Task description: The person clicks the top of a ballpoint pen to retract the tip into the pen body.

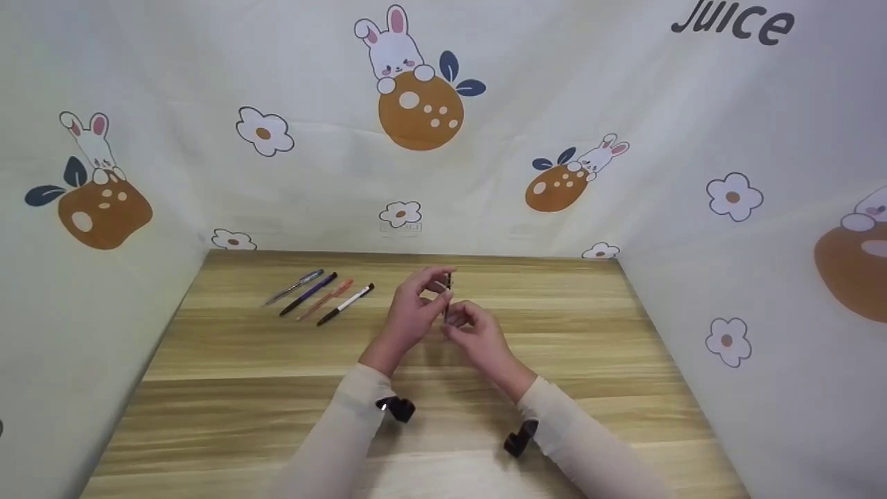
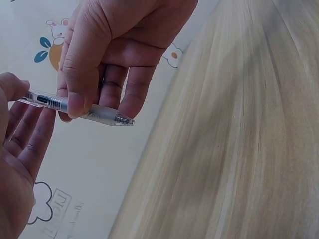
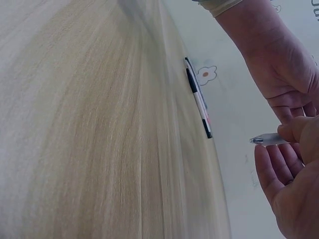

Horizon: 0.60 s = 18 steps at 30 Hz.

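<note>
A pen with a clear barrel (image 2: 50,101), a pale grip and a pointed tip is held between both hands over the table. It stands about upright in the head view. My left hand (image 1: 414,308) holds its upper end, thumb on one side and fingers on the other. Lower down, my right hand (image 1: 483,341) pinches the pale grip (image 2: 103,114) between thumb and fingers. The tip (image 3: 257,140) sticks out below the right thumb and points toward the table. Fingers hide part of the barrel.
Several pens lie side by side at the back left of the wooden table (image 1: 229,416): a clear blue-topped pen (image 1: 294,287), a dark blue pen (image 1: 309,294), an orange-red pen (image 1: 326,299) and a white-and-black pen (image 1: 346,303). Printed cloth (image 1: 312,187) surrounds the table.
</note>
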Available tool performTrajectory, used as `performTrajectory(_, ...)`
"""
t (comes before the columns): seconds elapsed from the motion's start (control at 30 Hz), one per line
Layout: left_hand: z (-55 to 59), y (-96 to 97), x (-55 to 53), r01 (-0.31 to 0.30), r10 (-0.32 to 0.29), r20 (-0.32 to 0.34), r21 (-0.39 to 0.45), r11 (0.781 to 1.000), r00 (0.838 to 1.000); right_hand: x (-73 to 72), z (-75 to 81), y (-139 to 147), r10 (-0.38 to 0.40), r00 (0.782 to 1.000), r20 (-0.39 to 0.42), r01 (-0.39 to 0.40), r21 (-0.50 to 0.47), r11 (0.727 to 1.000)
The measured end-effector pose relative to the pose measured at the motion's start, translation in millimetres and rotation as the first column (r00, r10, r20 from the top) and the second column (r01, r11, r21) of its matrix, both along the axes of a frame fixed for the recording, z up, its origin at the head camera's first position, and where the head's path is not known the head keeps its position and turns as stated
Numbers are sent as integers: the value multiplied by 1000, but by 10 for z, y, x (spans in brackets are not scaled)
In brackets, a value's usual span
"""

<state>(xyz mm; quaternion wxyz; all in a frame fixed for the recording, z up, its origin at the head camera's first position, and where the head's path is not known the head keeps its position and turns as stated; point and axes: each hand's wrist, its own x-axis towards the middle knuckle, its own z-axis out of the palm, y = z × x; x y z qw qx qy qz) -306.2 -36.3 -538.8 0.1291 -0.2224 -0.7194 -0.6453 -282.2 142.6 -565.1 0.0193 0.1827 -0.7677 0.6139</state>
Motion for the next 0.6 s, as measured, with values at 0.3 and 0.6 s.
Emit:
performTrajectory(0.3,9,-36,0,-10,9,-14,-34,999,1000,-16,-8,9,5,1000,-27,-4,31,999)
performTrajectory(0.6,-1,-154,-19,-47,46,-17,-78,996,999,-63,25,40,-2,1000,-31,2,19,1000)
